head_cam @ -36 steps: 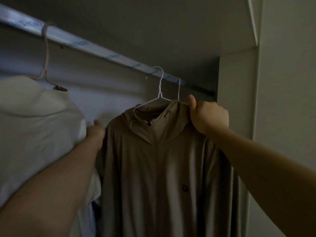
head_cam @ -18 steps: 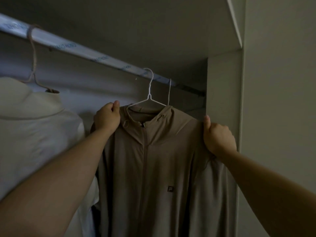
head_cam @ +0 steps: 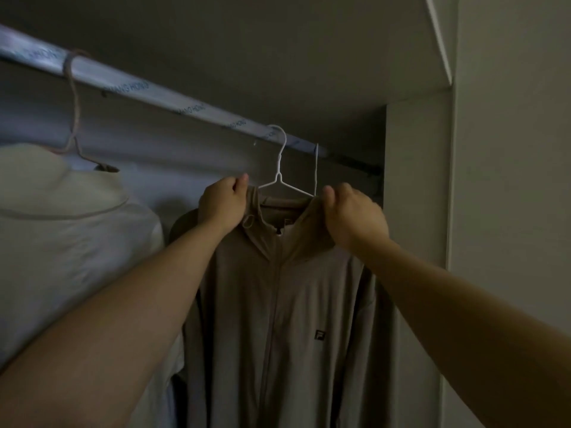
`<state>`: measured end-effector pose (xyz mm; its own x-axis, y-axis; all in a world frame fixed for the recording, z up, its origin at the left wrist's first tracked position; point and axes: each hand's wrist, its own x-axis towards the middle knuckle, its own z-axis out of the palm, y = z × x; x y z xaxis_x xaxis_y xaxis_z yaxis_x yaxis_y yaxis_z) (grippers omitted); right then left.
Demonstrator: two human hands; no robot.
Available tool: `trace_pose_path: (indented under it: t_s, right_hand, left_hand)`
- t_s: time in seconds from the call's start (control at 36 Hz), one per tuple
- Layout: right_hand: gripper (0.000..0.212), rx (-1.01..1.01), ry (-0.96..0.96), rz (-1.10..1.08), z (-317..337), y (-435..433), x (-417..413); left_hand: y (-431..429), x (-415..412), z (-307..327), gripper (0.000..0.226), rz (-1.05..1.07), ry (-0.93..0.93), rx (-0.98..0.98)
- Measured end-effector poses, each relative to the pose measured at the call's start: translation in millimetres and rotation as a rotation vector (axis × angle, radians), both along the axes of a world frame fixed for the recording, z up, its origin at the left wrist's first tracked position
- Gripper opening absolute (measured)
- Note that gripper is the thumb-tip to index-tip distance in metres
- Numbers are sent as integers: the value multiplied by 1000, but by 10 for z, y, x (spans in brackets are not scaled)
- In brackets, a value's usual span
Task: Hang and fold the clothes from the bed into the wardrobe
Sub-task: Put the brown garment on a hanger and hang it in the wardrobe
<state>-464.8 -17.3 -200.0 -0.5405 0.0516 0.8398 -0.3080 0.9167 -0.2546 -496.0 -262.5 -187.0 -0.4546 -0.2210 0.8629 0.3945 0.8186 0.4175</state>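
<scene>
Both of my hands are up at the collar. The left hand [head_cam: 224,202] has its fingers curled round the left edge of the collar of the taupe zip-up hooded jacket [head_cam: 302,319]. The right hand [head_cam: 352,214] pinches the right edge the same way, thumb and fingers closed on the cloth.

The jacket hangs on a thin white wire hanger [head_cam: 279,177], whose hook is over the film-wrapped metal wardrobe rail [head_cam: 154,91], near the wardrobe's right side panel [head_cam: 414,180]. It is zipped and drapes straight down. I judge the hanging of this piece as good as done, with only the neckline being squared on the hanger.

Further left on the rail a bulky white garment [head_cam: 71,242] is up on a tan hanger [head_cam: 74,118], well apart from the jacket's hook. That makes two pieces hung.

A second white wire hook [head_cam: 316,168] shows just behind the jacket, and I cannot tell what it carries. The bed is out of view, so I cannot say how much remains to hang. I see no folded clothes from here, and I take the folding as yet to come.
</scene>
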Motion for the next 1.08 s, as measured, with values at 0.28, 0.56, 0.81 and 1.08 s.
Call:
trace_pose_path:
  t_s: [0.28, 0.56, 0.81, 1.08]
  right_hand:
    - [43, -35, -223, 34, -124, 155, -181]
    - [43, -31, -117, -4, -181, 186, -56]
    - [42, 66, -118, 40, -155, 291, 102]
    - [36, 193, -215, 289, -4, 146, 645]
  left_hand:
    - [-229, -91, -70, 57, 100, -39, -28]
    - [-472, -91, -278, 69, 145, -71, 4]
    - [-31, 173, -67, 51, 98, 40, -33]
    - [500, 379, 357, 29, -132, -42, 42]
